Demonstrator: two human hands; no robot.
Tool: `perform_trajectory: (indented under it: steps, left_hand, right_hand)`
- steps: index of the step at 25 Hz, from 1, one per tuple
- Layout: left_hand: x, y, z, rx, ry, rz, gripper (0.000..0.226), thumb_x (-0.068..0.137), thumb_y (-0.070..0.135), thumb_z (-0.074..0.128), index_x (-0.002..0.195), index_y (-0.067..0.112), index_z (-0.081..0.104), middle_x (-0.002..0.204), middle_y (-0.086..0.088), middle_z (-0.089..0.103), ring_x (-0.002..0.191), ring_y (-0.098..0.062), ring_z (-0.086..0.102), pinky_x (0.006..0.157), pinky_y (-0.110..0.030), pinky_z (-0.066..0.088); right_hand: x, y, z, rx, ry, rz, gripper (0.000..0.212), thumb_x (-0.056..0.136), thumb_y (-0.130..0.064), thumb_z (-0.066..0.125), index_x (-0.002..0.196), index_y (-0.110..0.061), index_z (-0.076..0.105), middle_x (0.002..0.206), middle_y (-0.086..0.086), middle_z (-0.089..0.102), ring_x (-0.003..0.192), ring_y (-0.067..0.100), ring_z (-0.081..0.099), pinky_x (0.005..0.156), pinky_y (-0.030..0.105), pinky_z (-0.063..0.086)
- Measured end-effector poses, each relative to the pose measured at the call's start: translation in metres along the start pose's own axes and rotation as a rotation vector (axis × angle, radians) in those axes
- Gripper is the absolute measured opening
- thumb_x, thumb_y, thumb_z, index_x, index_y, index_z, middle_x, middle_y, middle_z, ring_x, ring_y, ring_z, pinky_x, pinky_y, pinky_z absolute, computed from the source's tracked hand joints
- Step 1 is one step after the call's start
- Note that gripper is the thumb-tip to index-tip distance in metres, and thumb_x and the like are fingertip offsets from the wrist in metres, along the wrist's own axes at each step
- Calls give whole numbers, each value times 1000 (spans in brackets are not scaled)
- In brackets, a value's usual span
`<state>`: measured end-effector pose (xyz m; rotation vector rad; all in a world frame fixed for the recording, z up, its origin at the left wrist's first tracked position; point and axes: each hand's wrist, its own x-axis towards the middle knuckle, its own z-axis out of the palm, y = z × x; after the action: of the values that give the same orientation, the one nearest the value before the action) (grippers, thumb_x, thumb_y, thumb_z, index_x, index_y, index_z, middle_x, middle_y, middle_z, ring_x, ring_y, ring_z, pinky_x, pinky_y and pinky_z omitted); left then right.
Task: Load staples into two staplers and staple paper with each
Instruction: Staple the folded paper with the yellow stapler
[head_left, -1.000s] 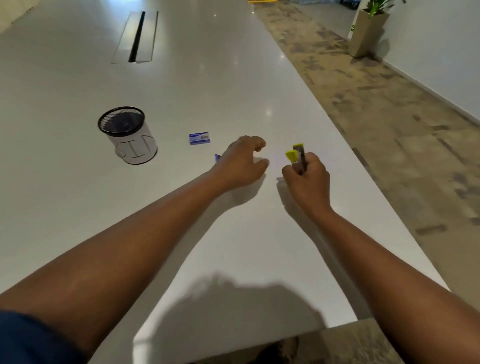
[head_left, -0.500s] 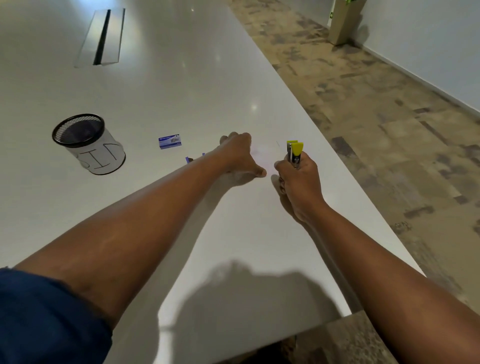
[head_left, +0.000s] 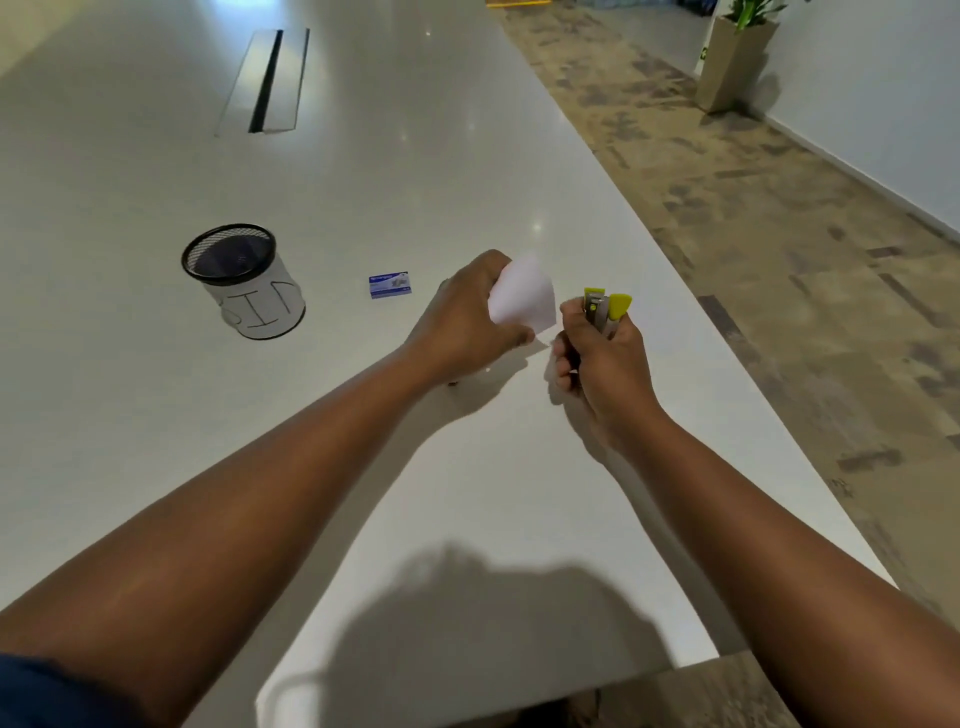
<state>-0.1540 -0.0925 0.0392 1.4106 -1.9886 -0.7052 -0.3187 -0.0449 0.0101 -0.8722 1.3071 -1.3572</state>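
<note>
Left hand pinches the paper, right hand clamped on the yellow stapler; feed the corner squarely between its arms, then squeeze.

Left hand pinches closed, right hand fisted upright, both forearms extended.

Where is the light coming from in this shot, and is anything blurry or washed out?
Head view: the dark shadow on the table at the near edge suggests light from behind and above; glare spots on the glossy top; the paper in the left hand is washed out, soft-edged; the stapler in the right hand is fairly sharp; the table edges bow, wide-angle.
</note>
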Motion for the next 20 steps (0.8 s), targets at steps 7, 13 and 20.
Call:
perform_trajectory:
  steps: [7, 13, 20]
  left_hand:
    - [-52, -45, -45, 119, 210, 203, 21, 81, 7, 75, 84, 15, 57, 76, 5, 61, 69, -20, 55, 60, -34, 44]
    - [-81, -88, -65, -323, 181, -55, 55, 86, 3, 75, 128, 30, 52, 132, 9, 56, 104, 3, 62, 85, -17, 51]
    - [-91, -116, -68, -1122, 149, -439, 35, 96, 35, 61, 121, 12, 67, 110, -16, 77, 103, -33, 73, 77, -42, 61]
  right_hand:
    - [-14, 2, 66, 63, -245, 38, 21, 100, -31, 62, 95, -12, 67, 85, 10, 72, 51, 14, 48, 44, 24, 36]
    - [-18, 17, 95, -175, -253, -59, 12, 92, -7, 65, 94, -18, 68, 68, -2, 62, 54, 13, 55, 51, 24, 45]
    - [-26, 28, 115, -533, -292, -309, 18, 88, -7, 64, 93, -22, 56, 85, 6, 69, 74, 31, 68, 70, 44, 56]
